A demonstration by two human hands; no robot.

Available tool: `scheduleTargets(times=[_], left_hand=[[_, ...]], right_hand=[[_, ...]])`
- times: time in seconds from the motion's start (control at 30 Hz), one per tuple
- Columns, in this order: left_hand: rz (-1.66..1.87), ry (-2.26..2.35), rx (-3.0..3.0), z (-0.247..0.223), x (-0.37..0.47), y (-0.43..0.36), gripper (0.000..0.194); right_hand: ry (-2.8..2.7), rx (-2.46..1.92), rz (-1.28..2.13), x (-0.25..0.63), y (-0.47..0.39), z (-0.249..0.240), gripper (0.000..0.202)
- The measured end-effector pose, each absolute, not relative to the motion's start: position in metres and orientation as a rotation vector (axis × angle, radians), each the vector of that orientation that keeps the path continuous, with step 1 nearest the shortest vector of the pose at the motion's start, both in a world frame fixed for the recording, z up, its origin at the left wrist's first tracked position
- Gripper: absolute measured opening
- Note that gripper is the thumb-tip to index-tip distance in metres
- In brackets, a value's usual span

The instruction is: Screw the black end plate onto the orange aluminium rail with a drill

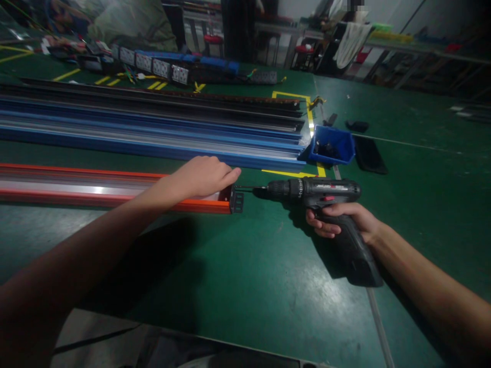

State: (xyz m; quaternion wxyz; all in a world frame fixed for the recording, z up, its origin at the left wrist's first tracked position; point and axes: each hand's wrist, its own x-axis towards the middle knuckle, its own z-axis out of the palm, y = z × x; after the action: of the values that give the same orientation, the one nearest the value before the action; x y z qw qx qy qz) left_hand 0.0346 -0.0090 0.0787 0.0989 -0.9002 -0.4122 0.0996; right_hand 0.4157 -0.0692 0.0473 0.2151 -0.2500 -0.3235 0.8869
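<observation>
My right hand (341, 220) is wrapped round the grip of a black cordless drill (330, 190), which points left. Its long bit (245, 188) reaches the black end bracket (237, 200) at the right end of an orange metal channel (207, 206). Over that end lies my left hand (203, 176), gripping the channel from above with the thumb toward the bracket. Some of its fingers are hidden behind the channel. Whether the bit's tip sits in a screw is too small to tell.
Blue and black metal profiles (230, 135) lie behind the channel. Beside their right ends stands a blue bin (333, 145) with small dark parts, next to a dark flat object (370, 154). Power strips (153, 66) and wires lie farther back. A person (132, 25) is across the green table (245, 276).
</observation>
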Motion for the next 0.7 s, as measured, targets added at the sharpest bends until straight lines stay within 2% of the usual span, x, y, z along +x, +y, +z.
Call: scheduleTargets(times=[0.4, 0.7], left_hand=[[0.253, -1.181, -2.694, 0.0803, 0.0330, -0.0115, 0.043], [0.235, -1.249, -2.706, 0.0796, 0.0346, -0.0107, 0.047]], right_hand=[[-0.913, -0.712, 2.461, 0.4164, -0.0684, 0.0466, 0.021], [-0.915, -0.735, 2.455, 0.4156, -0.0690, 0.0482, 0.019]])
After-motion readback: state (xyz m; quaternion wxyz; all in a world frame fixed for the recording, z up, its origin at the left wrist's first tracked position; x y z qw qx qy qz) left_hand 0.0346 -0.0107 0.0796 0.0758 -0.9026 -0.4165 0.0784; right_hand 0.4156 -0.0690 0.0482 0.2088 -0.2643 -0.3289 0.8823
